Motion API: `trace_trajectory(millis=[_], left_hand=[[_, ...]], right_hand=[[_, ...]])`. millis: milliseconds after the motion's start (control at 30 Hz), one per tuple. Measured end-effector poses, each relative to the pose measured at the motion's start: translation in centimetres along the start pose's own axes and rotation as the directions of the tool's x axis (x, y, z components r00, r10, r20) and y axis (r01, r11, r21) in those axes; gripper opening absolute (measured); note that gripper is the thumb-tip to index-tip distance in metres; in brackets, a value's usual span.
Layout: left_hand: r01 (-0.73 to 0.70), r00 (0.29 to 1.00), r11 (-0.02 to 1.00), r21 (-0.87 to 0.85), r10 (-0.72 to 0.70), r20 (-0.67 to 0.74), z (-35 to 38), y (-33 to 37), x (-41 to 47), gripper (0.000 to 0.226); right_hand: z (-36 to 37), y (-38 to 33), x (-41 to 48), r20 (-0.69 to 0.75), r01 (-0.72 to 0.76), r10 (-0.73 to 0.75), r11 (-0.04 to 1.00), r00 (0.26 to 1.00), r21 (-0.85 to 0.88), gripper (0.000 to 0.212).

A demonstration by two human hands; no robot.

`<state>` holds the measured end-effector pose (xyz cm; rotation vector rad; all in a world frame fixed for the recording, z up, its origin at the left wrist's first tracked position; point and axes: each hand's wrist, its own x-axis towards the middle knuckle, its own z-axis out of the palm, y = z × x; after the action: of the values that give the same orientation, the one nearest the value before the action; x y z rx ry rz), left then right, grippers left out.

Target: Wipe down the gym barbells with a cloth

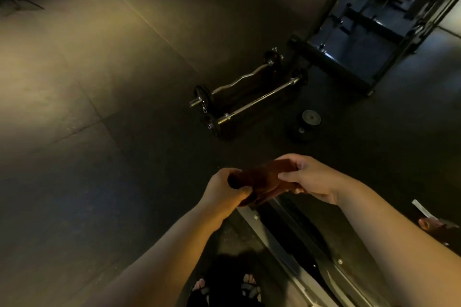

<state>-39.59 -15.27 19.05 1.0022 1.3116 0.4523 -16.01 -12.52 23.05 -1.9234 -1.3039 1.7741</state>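
While both forearms are reaching forward, the left grip (pixel 224 189) is clenching one end of a dark reddish cloth (pixel 264 180) and the right grip (pixel 309 177) is pinching the other end between thumb and curled fingers, so the cloth is hanging bunched in the air between them. Two barbells are lying side by side on the dark rubber floor (pixel 99 107), well ahead of the hands: a straight barbell (pixel 260 98) nearer and a wavy curl bar (pixel 239 80) just behind it, each carrying black plates at its ends. Loose weight plates (pixel 311 117) are resting to their right, near a dark metal rack (pixel 374 25). A grey metal rail (pixel 274 244) is running below the hands.
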Motion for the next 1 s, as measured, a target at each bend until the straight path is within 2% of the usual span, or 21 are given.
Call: trace_trajectory(millis=[67,133,200,333,433,633,767,833,900,1000], left_hand=[[0.068,0.998,0.998,0.002,-0.068,0.004,2.0,-1.2,0.8,0.038],[0.150,0.989,0.988,-0.038,-0.149,0.013,3.9,-2.4,1.8,0.031],[0.211,0.977,0.975,-0.070,-0.208,0.049,5.7,-3.8,2.9,0.027],[0.306,0.952,0.946,-0.110,-0.303,0.044,9.7,-6.6,4.9,0.022],[0.353,0.932,0.914,-0.200,-0.361,-0.004,12.4,-8.7,7.3,0.033],[0.388,0.876,0.809,-0.442,-0.473,-0.097,16.4,-10.7,13.2,0.029],[0.368,0.852,0.765,-0.528,-0.505,-0.139,17.6,-11.9,17.6,0.030],[0.348,0.832,0.735,-0.582,-0.528,-0.169,17.8,-12.8,19.6,0.028],[0.338,0.824,0.724,-0.601,-0.537,-0.183,18.0,-13.8,21.3,0.032],[0.395,0.813,0.776,-0.492,-0.544,-0.206,18.7,-15.5,23.3,0.046]], right_hand=[[-0.1,1.9,0.8,0.002,-0.096,0.096,0.995,0.995,0.026,0.022],[-0.3,3.8,1.9,-0.024,-0.178,0.177,0.984,0.984,-0.022,0.028],[-0.8,5.9,3.0,-0.073,-0.207,0.200,0.972,0.977,-0.113,0.031],[-2.4,10.1,5.1,-0.082,-0.224,0.212,0.960,0.974,-0.170,0.017],[-3.7,12.6,7.4,-0.072,-0.186,0.173,0.955,0.982,-0.231,0.013],[-6.3,17.3,14.9,-0.107,-0.124,0.089,0.915,0.990,-0.383,0.019],[-7.1,19.0,18.7,-0.155,-0.093,0.040,0.931,0.987,-0.352,0.021],[-7.0,19.6,20.2,-0.222,-0.074,-0.004,0.937,0.975,-0.341,0.029],[-6.4,20.3,21.6,-0.276,-0.072,-0.035,0.928,0.961,-0.365,0.040],[-4.5,21.5,22.7,-0.209,-0.104,0.012,0.894,0.978,-0.435,0.049]])
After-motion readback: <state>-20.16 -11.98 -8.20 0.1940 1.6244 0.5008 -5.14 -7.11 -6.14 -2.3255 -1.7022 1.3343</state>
